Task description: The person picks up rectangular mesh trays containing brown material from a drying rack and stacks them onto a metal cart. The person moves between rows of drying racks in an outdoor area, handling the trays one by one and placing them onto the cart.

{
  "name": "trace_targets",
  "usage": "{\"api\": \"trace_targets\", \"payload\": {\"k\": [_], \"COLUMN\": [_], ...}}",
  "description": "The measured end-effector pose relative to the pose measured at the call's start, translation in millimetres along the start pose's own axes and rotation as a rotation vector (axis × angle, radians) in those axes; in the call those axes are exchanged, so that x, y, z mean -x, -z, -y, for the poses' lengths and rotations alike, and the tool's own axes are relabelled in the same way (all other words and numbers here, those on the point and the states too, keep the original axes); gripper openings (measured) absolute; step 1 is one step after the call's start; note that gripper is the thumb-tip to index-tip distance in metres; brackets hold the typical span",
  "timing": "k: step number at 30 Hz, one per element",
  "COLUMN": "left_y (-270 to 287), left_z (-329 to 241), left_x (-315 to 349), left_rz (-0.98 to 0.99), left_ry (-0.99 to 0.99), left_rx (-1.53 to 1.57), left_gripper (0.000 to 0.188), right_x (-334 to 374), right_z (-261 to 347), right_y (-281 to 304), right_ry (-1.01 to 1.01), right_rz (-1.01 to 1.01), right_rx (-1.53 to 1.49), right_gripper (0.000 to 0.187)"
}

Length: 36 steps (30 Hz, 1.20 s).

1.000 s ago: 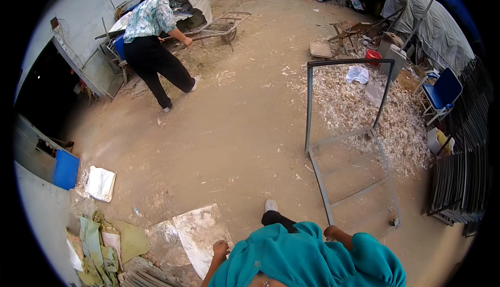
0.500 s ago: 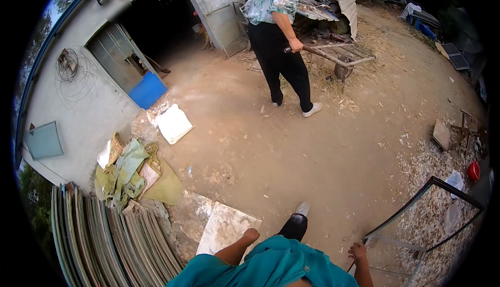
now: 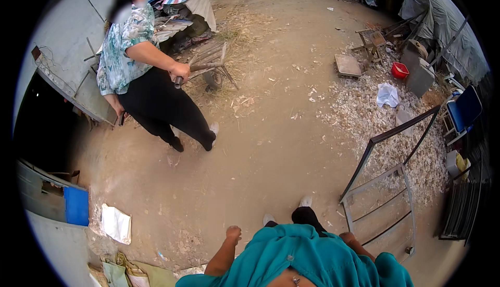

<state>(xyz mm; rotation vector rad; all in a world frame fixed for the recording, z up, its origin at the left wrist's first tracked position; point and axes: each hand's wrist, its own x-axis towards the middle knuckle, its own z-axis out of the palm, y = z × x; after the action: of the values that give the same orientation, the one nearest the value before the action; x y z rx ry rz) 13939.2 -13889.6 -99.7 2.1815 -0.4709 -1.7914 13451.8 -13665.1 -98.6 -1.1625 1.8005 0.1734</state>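
Observation:
My left hand (image 3: 234, 233) hangs beside my teal top, its fingers curled in with nothing showing in them. At my right side, my right hand (image 3: 347, 238) is close to the lower left bars of a dark metal frame (image 3: 376, 140). Its fingers are mostly hidden, and I cannot tell whether it touches the frame. The frame is open, with crossbars low down. Ahead on the left, another person in a patterned shirt and black trousers grips the handles of a wheeled cart (image 3: 207, 67), one hand on each.
Pale chips (image 3: 359, 115) cover the ground on the right. There lie a red basin (image 3: 399, 70), a low stool (image 3: 348, 65) and a white plastic bag (image 3: 387, 95); a blue folding chair (image 3: 463, 108) stands farther right. A white sack (image 3: 115, 224) lies by the doorway on the left.
My view has turned right, and both my feet now show. The other person and cart appear farther left and closer. My left hand stays curled at my side.

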Motion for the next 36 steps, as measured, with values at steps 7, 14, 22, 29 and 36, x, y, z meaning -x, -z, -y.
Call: {"api": "trace_targets", "payload": {"k": [7,14,22,29,36], "left_y": [-98,-167,-179,-134,-96], "left_z": [-110,-174,-212,-216,-233], "left_x": [22,35,25,-52,-96], "left_rz": [-0.026,-0.002,0.065,0.09,0.12], "left_ry": [-0.118,-0.211,-0.12,-0.072,-0.008], "left_rx": [-0.225,-0.335,-0.205,-0.335,-0.439], "left_gripper": [0.017,0.023,0.028,0.019,0.02], "right_x": [-48,-91,-105,-116,-35], "right_z": [-41,-38,3,-30,69], "right_y": [49,170,191,67,153], "right_ry": [-0.477,-0.385,-0.5,-0.58,-0.911], "right_rz": [0.096,-0.194,-0.355,-0.169,-0.493], "right_rx": [-0.823,-0.708,-1.145,-0.706,-0.564], "right_gripper": [0.013,0.021,0.026,0.027,0.044]}}
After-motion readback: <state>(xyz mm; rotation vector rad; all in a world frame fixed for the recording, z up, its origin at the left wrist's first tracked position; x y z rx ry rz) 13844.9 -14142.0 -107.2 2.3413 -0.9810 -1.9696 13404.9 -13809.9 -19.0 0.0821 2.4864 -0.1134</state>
